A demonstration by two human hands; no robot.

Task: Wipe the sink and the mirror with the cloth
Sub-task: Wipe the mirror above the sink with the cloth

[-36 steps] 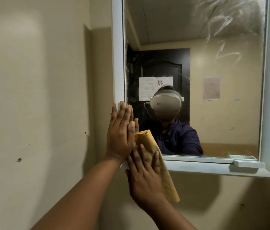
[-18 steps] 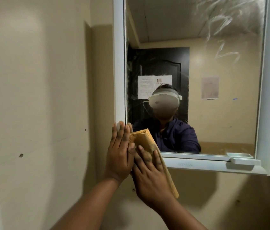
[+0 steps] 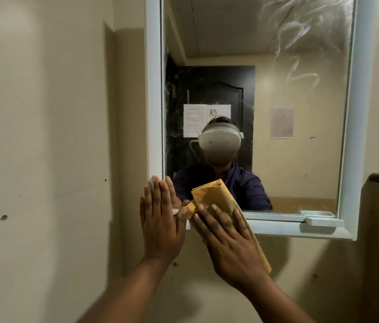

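Beige wall (image 3: 44, 136) w/ white-framed mirror (image 3: 277, 113), smears at its top right. Orange cloth (image 3: 216, 197) at mirror's bottom-left corner, pressed flat by right hand (image 3: 230, 243), fingers straight. Left hand (image 3: 160, 224) flat on frame just beside it, holding nothing.

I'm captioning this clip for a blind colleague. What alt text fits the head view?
The right hand presses an orange cloth flat against the lower left corner of a white-framed wall mirror, while the left hand rests flat on the frame beside it. Smears show on the glass at upper right.
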